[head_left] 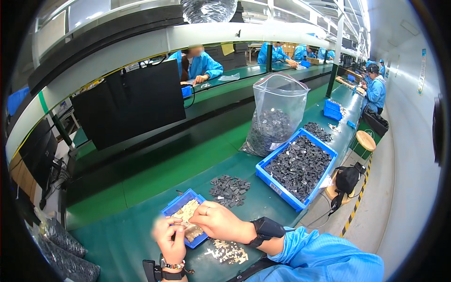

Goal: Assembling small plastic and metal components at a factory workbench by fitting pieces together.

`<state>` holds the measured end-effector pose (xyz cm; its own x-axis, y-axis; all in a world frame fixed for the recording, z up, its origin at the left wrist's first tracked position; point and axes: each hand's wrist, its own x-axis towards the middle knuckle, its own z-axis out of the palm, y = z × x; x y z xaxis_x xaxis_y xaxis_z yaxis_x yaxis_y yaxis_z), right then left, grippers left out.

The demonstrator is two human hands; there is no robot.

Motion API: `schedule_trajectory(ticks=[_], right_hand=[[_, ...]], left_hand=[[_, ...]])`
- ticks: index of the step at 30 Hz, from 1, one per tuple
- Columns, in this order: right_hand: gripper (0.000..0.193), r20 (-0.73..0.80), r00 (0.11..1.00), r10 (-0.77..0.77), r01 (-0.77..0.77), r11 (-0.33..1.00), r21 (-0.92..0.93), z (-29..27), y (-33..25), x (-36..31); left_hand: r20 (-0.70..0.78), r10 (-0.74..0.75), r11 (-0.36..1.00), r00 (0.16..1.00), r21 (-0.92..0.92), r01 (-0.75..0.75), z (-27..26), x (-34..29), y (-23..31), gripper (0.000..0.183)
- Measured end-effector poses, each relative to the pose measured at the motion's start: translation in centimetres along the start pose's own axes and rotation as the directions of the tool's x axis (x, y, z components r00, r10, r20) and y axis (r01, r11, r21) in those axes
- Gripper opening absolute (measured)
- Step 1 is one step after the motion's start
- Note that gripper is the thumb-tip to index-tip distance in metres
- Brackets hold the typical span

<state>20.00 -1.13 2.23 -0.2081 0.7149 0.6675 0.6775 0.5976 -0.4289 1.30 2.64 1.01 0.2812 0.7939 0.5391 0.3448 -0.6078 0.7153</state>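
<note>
My left hand [170, 238] and my right hand [221, 222] come together over a small blue bin [173, 205] on the green bench. Small flat beige pieces [189, 209] fill part of that bin. Thumb and fingers are pinched on both hands, and the fingertips nearly meet. Whatever sits between them is too small to make out. A loose scatter of beige and white pieces [228, 252] lies beside the bin, near my right forearm. Just beyond my right hand is a pile of small black plastic pieces [229, 190].
A larger blue tray [282, 191] full of black pieces stands to the right, with a clear plastic bag [272, 129] of similar pieces behind it. A black monitor [129, 104] hangs at the left. Filled bags [70, 256] lie lower left. Several people in blue work farther off.
</note>
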Motion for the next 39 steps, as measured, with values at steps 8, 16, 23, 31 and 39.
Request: schedule_trajectory(ticks=[8, 16, 23, 31, 39], right_hand=[[0.019, 0.078, 0.994, -0.073, 0.075, 0.997, -0.021, -0.2, -1.1, 0.1], [0.018, 0.047, 0.996, -0.075, 0.077, 0.996, -0.044, 0.5, -1.2, 0.3], [0.016, 0.123, 0.851, 0.51, -0.51, 0.751, 0.419, 0.4, -2.8, 1.0], [0.014, 0.21, 0.795, 0.57, -0.562, 0.559, 0.609, 1.7, -1.3, 0.1], [0.004, 0.094, 0.855, 0.51, -0.461, 0.664, 0.589, 1.4, 0.7, -0.3]], left_hand=[[0.09, -0.056, 0.954, 0.994, -0.288, 0.079, -0.1, -0.1, -1.3, 0.016], [0.057, -0.128, 0.941, 0.99, -0.308, 0.14, -1.5, -0.6, -1.4, 0.013], [0.073, -0.072, 0.937, 0.995, -0.338, 0.093, -0.3, 0.3, -1.5, 0.012], [0.081, 0.03, 0.987, 0.996, -0.159, -0.017, -0.4, -0.1, -1.2, 0.012], [-0.062, 0.043, 0.999, 0.997, 0.005, -0.043, 0.7, 0.0, -1.1, 0.015]])
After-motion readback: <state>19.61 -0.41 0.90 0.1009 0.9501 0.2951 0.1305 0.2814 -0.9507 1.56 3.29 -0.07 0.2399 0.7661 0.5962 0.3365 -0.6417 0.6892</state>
